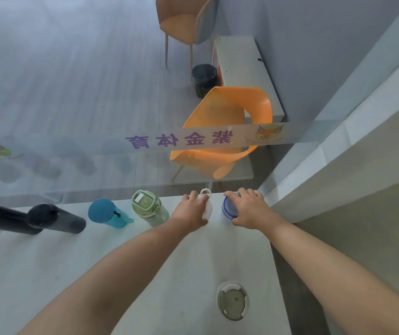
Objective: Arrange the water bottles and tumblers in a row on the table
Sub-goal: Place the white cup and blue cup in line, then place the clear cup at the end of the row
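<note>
The left hand [190,209] wraps the white bottle [207,209] below its loop cap while the right hand [248,209] clasps the blue-rimmed tumbler [228,209], both at the table's [169,274] far edge, likely rigid, smooth and best gripped round the body.
</note>
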